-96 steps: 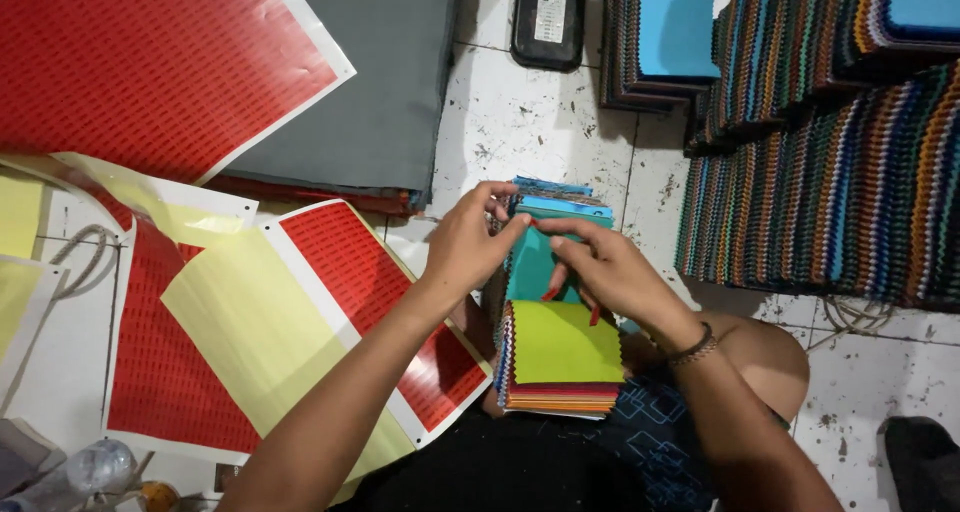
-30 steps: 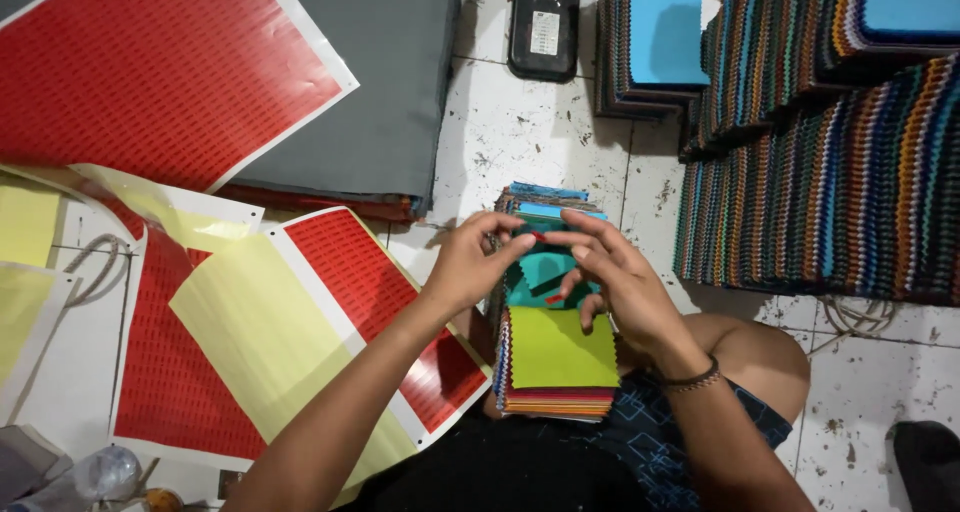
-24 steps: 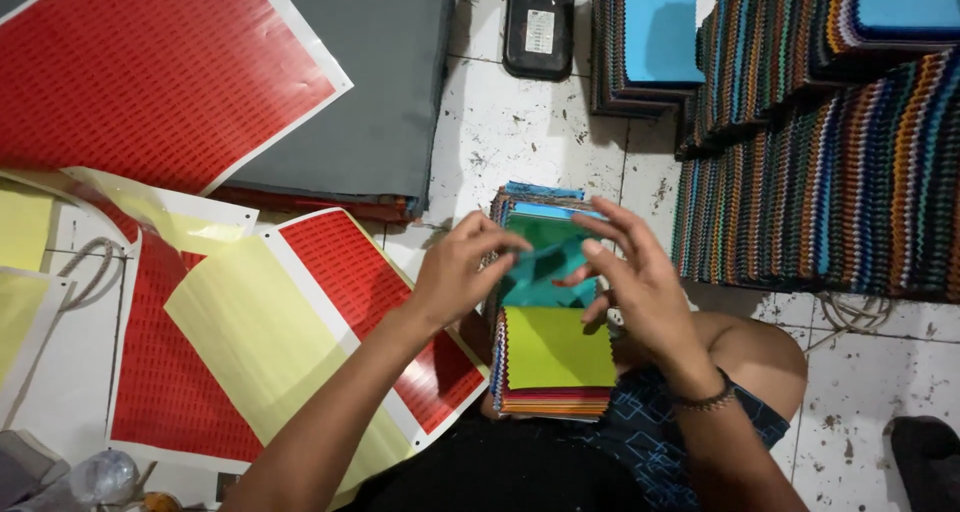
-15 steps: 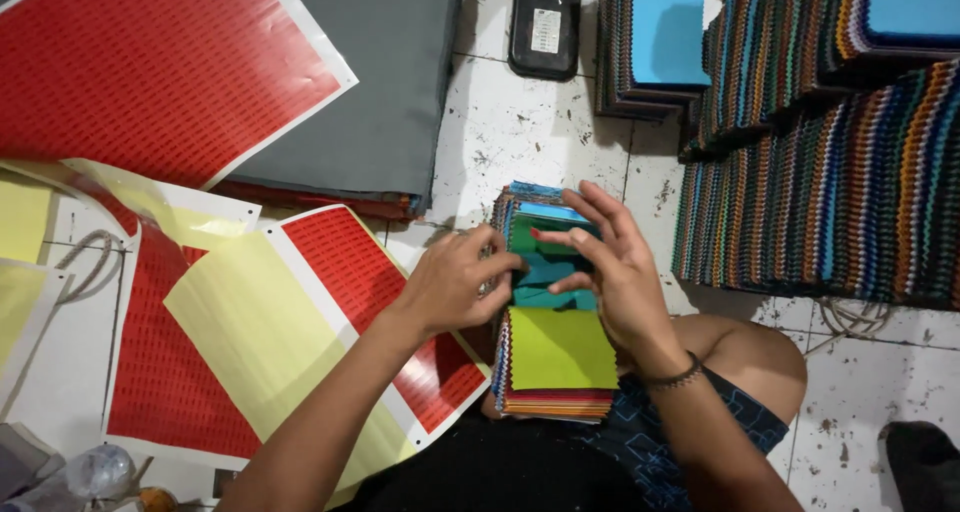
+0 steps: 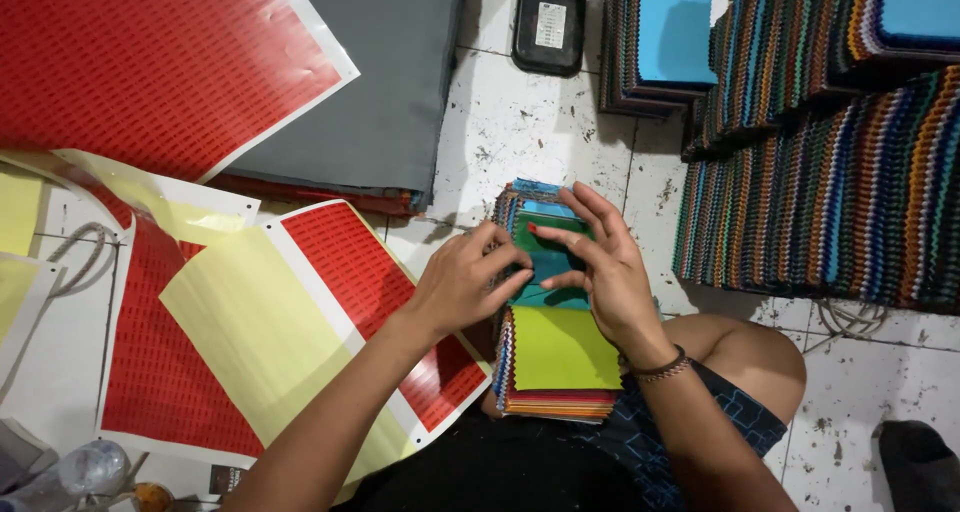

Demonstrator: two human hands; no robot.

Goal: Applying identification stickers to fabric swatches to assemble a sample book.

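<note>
A stack of coloured fabric swatches [image 5: 560, 357] lies on the white tiled floor in front of my knee, lime green on its near part and teal and green pieces on the far part. My left hand [image 5: 465, 282] rests on the stack's left side, fingers curled onto a teal swatch [image 5: 548, 264]. My right hand [image 5: 600, 262] lies over the far part, fingers spread, pressing a small red sticker [image 5: 532, 228] onto the green swatch [image 5: 550, 228] with a fingertip.
Red sticker sheets [image 5: 150, 62] and yellow backing paper [image 5: 260, 332] cover the floor on the left, with grey fabric [image 5: 390, 82] behind. Tall piles of striped swatch books [image 5: 830, 192] stand at right. A black device [image 5: 550, 17] lies at the top. A plastic bottle [image 5: 70, 472] sits bottom left.
Both hands came down from holding a teal piece above the stack to lying flat on it. The right fingers now spread over the far swatches, the left hand sits lower on the left edge.
</note>
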